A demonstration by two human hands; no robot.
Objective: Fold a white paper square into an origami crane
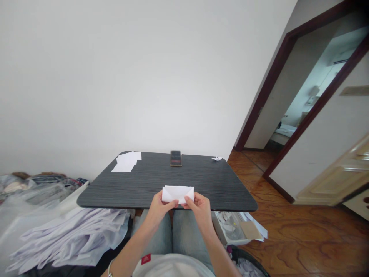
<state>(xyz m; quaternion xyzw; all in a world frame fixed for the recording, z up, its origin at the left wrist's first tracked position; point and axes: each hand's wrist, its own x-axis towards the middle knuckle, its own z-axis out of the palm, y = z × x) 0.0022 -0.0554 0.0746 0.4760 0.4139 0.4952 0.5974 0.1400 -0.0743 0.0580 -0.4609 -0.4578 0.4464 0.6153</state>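
A folded sheet of white paper (178, 193) is held up at the front edge of the dark table, with slanting crease lines near its ends. My left hand (162, 204) grips its lower left side, thumb in front and fingers behind. On the lower right side, my right hand (198, 204) pinches the paper the same way. The fingers behind the sheet are mostly hidden.
The dark table (155, 177) stands against a white wall. Loose white sheets (125, 161) lie at its back left, a small clear stand (175, 158) back centre, a small folded paper piece (216, 158) back right. Below right is a box (230, 229); piled cloth (77, 234) lies left.
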